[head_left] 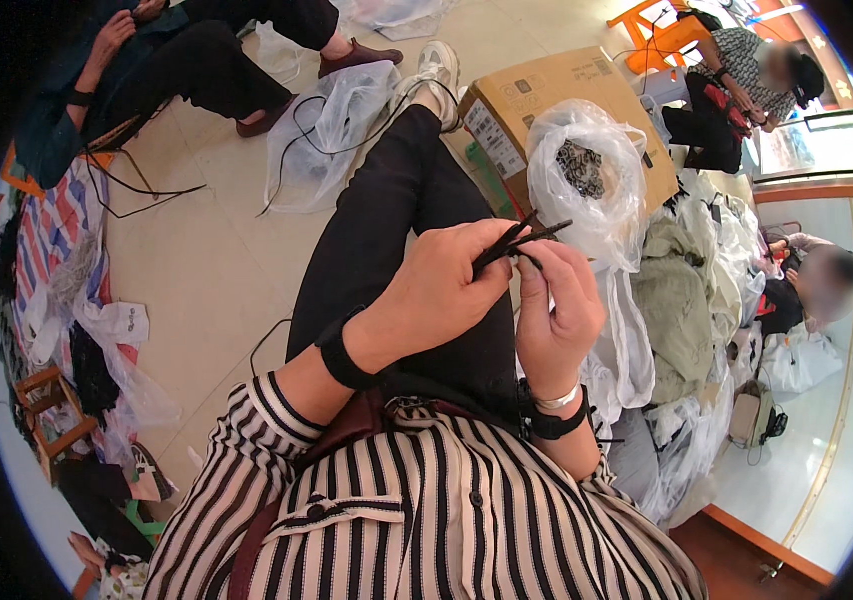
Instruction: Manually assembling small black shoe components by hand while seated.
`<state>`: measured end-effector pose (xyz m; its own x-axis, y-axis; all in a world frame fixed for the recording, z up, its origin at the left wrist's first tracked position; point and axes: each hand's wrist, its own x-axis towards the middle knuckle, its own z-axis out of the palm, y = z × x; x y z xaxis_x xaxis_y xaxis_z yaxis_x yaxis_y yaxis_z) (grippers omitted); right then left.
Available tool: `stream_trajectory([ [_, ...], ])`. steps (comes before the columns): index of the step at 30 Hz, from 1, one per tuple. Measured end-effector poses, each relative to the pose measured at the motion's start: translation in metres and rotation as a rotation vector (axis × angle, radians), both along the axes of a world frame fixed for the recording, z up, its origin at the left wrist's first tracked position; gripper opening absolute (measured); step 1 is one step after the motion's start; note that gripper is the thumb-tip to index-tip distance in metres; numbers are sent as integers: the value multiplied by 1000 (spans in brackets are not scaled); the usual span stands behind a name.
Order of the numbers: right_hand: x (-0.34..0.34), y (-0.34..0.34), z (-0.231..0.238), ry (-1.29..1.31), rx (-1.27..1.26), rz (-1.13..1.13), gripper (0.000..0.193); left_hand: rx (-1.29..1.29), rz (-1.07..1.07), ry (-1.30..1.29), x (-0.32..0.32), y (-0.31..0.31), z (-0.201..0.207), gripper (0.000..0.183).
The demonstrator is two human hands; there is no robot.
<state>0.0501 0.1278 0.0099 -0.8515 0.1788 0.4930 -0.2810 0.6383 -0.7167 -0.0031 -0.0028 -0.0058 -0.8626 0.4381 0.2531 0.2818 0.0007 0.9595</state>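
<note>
Above my lap, my left hand (pixel 437 290) pinches several thin black cords (pixel 519 243), whose loose ends stick out past the fingertips to the upper right. My right hand (pixel 562 315) meets it there, thumb and forefinger closed on the same cords. The exact crossing or knot between the fingertips is too small to make out. Beyond my hands, an open clear plastic bag (pixel 622 215) holds small dark-and-pale pieces (pixel 579 168). It rests against a cardboard box (pixel 507 95).
Heaped cloth and plastic bags (pixel 682 310) lie to my right. Another clear bag (pixel 332 135) with a black cord across it lies on the tiled floor (pixel 207 250). Seated people are at upper left and right. A striped sack (pixel 62 230) and a wooden stool (pixel 52 415) stand left.
</note>
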Motion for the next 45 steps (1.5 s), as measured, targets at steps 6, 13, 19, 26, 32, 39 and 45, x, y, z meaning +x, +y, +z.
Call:
stream_trajectory([
  [6,5,-1,-4,89,107,24,12,127,-203,-337,-5,-4,2,22],
  [13,10,5,-9,-231,-712,102,15,119,-343,-579,-8,-12,14,23],
  [19,7,7,-8,-292,-1164,112,15,158,-295,-449,-4,-6,4,25],
  [26,9,-5,-7,-132,-498,8,11,-120,-13,-107,4,4,-3,13],
  [32,10,-2,-11,-178,-714,50,13,-100,13,7,7,2,-6,17],
  [39,5,8,-14,-313,-1355,191,16,-54,66,149,5,4,-3,21],
  [45,5,13,-23,-433,-1535,219,16,-67,-24,-61,1,1,-14,20],
])
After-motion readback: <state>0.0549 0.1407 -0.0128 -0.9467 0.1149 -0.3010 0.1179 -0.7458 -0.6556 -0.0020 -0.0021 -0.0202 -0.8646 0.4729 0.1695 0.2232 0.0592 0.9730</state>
